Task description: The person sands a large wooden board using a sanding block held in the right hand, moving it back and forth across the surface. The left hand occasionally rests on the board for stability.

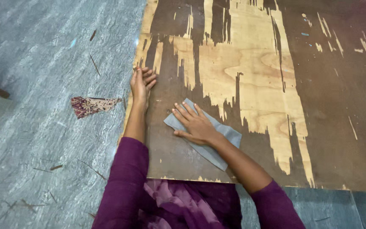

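On big wooden board, near its front edge: grey sheet, flat. Right hand lies on top of sheet, fingers spread wide, palm down, pressing, not gripping. Left hand rests at board's left edge, fingers straight and close together, holding nothing. Board brown, much of top layer worn off, pale wood showing. Board lies on grey floor. Small patterned cloth scrap on floor, just left of left arm. Both sleeves purple.
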